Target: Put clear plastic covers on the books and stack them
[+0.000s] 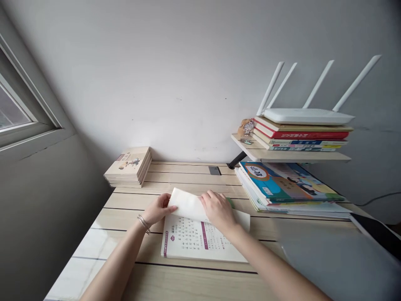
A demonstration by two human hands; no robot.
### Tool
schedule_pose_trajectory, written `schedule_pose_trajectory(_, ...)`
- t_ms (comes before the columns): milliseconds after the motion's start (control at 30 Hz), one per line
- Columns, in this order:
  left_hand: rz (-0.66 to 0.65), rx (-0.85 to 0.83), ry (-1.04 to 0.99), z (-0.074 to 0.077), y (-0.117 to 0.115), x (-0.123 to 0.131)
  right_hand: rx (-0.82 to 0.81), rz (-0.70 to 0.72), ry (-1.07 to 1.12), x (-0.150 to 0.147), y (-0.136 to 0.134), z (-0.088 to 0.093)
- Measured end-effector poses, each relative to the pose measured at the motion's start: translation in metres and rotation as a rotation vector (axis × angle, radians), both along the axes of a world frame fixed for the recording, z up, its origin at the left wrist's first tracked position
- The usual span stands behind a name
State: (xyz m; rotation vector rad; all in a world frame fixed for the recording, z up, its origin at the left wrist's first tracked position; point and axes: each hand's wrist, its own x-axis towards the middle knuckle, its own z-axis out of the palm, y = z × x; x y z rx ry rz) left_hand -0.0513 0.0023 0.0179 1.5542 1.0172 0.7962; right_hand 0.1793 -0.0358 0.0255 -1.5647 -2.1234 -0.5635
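An open workbook [189, 244] with printed purple headings lies on the wooden desk in front of me. Across its upper part bends a blank white sheet [188, 205]; whether it is a page of the workbook or a loose sheet I cannot tell. My left hand [160, 209] pinches the sheet's left edge between thumb and curled fingers. On the sheet's right side is my right hand [218, 210], closed with its fingertips gripping the upper edge. Just behind that hand, a bit of green object [231, 202] shows, mostly hidden.
A stack of small books [128, 167] stands at the back left. On the right, large textbooks [282, 182] lie under a raised shelf [300, 156] bearing books [310, 135] and a white router [308, 116]. A grey translucent sheet [332, 259] covers the front right.
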Motion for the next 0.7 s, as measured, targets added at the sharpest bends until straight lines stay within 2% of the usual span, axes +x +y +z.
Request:
schedule_pose_trajectory(67,0.118,0.003,0.035,0.012,0.007,-0.004,-0.028,0.030,0.064,-0.003,0.000,-0.001)
schedule_pose_trajectory(167,0.452,-0.084,0.117,0.025,0.028,-0.004,-0.045,0.094,0.096,-0.011,0.000,0.003)
schedule_pose_trajectory(233,0.511,-0.180,0.124,0.026,0.046,0.001,-0.049,0.126,0.089,-0.017,0.000,0.005)
schedule_pose_trajectory(367,0.471,-0.322,0.086,0.018,0.082,0.015,-0.054,0.129,0.096,-0.024,0.003,0.003)
schedule_pose_trajectory(467,0.417,-0.377,0.035,0.013,0.099,0.021,-0.028,0.132,0.128,-0.024,0.003,-0.001)
schedule_pose_trajectory(600,0.301,-0.352,-0.120,0.021,0.107,0.023,0.038,0.177,0.130,-0.023,-0.001,-0.003)
schedule_pose_trajectory(700,0.183,-0.345,-0.222,0.034,0.099,0.022,0.104,0.228,0.116,-0.021,-0.004,0.000)
